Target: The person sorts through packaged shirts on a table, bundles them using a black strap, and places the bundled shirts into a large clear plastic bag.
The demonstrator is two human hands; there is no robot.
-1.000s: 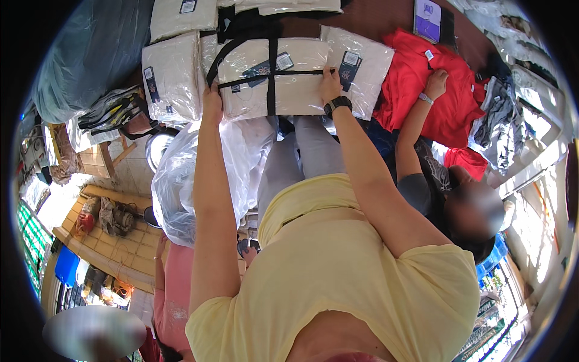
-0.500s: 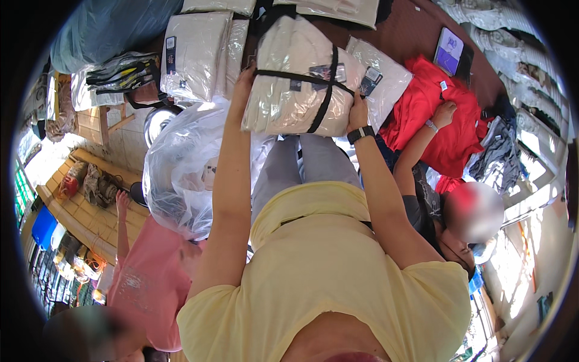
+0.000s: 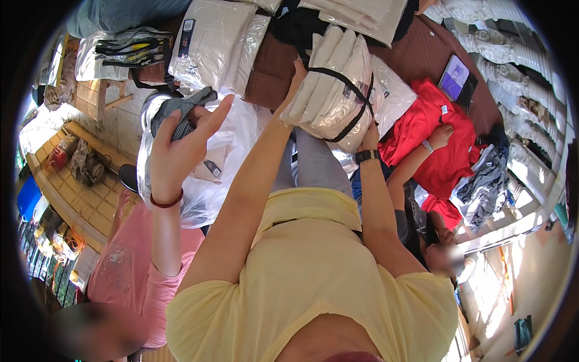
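Between my hands is a bundle of cream folded garments (image 3: 333,90) in clear plastic bags, bound with a black strap (image 3: 356,90). It is tilted, so the stacked folds face up. My left hand (image 3: 297,77) grips its far left side, with the fingers partly hidden behind it. My right hand (image 3: 370,139) holds the near right corner, where the strap runs, and its fingertips are mostly covered. Just right of the bundle lies another bagged cream garment (image 3: 395,89).
More bagged cream garments (image 3: 211,45) lie on the brown-covered table (image 3: 265,66). At left, a co-worker's hand (image 3: 181,148) holds up grey checked cloth (image 3: 175,111) over a large clear plastic bag (image 3: 232,175). At right, another person's hand (image 3: 440,136) rests on red garments (image 3: 416,130).
The bundle has turned and tipped in my hands and shifted right. My left arm reaches across more to the right. The pink-sleeved co-worker's arm has come up with the grey cloth.
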